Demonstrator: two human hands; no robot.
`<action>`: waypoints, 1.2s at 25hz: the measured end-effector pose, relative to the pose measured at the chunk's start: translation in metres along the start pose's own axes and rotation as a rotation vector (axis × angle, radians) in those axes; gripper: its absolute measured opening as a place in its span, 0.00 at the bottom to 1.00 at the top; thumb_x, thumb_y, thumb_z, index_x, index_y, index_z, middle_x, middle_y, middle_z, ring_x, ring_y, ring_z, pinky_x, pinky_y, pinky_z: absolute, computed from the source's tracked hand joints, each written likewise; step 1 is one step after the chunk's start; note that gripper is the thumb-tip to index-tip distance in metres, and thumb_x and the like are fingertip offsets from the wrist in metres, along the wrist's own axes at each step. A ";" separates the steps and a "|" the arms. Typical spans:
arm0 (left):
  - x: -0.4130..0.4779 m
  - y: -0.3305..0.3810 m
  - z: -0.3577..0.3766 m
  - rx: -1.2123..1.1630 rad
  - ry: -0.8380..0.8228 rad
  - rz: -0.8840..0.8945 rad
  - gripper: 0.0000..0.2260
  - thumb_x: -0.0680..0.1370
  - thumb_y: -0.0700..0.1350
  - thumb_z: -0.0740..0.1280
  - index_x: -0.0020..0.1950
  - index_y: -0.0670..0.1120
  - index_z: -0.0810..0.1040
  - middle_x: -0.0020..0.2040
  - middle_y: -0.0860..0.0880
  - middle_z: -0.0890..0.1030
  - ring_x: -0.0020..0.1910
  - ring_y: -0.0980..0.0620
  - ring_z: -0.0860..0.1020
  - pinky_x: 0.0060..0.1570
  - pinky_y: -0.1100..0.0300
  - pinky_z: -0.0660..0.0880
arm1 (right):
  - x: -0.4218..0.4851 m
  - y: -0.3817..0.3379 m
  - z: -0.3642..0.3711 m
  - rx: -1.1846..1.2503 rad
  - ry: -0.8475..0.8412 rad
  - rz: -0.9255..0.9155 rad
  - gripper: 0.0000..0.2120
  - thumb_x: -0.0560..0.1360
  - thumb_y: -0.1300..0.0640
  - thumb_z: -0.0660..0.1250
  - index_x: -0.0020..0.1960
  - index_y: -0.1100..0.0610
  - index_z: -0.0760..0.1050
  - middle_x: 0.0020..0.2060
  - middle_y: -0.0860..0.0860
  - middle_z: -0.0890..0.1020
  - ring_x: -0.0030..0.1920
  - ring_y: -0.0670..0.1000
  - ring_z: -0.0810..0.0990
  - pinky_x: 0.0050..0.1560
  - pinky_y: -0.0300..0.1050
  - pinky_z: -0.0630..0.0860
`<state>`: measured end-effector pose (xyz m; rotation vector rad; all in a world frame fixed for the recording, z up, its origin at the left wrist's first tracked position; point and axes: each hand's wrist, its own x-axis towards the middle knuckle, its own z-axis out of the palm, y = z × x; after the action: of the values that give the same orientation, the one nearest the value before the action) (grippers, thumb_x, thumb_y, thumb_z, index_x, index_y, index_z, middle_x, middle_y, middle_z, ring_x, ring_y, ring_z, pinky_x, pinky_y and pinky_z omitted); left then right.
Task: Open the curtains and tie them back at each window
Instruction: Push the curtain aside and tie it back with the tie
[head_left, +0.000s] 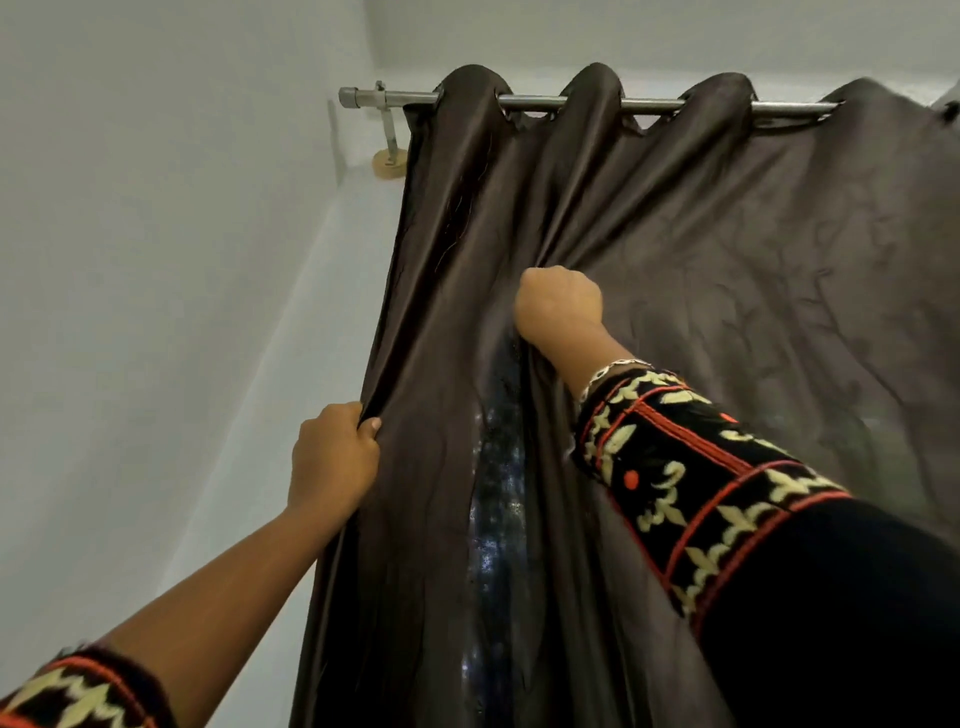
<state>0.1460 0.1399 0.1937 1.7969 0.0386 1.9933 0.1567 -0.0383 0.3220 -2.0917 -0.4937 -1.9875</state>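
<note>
My left hand (332, 457) and right hand (558, 306) both grip folds of the dark brown satin curtain (701, 291), centre frame. I should slide it evenly along the grey metal rod (561, 101).

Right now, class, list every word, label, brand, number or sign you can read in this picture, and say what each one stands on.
None: no readable text shows anywhere.
The brown curtain is plain fabric.
The metal rod and its bracket bear no visible marking.
The sleeves carry embroidered patterns only, not letters.
</note>
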 end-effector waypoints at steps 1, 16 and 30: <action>0.000 -0.002 -0.002 -0.016 0.003 0.013 0.10 0.79 0.41 0.60 0.43 0.37 0.76 0.34 0.45 0.75 0.32 0.49 0.71 0.33 0.60 0.65 | 0.001 -0.011 0.000 0.000 -0.008 -0.005 0.16 0.76 0.64 0.55 0.62 0.61 0.73 0.61 0.59 0.76 0.61 0.61 0.74 0.55 0.53 0.73; -0.054 0.028 0.039 -0.067 -0.057 -0.072 0.08 0.76 0.35 0.61 0.51 0.31 0.75 0.44 0.30 0.78 0.46 0.30 0.75 0.46 0.44 0.73 | -0.082 0.178 -0.016 0.057 0.237 0.378 0.19 0.77 0.50 0.60 0.60 0.64 0.70 0.59 0.63 0.73 0.60 0.64 0.70 0.58 0.53 0.68; -0.086 0.019 0.060 -0.079 -0.067 -0.139 0.09 0.75 0.33 0.62 0.35 0.31 0.71 0.30 0.35 0.75 0.33 0.35 0.74 0.37 0.46 0.74 | -0.120 0.267 0.003 -0.033 -0.131 0.678 0.15 0.77 0.56 0.61 0.60 0.64 0.70 0.57 0.63 0.76 0.58 0.64 0.74 0.53 0.54 0.72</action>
<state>0.2011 0.0765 0.1278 1.7603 0.0603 1.8123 0.2575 -0.2942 0.2227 -2.0388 0.2186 -1.4756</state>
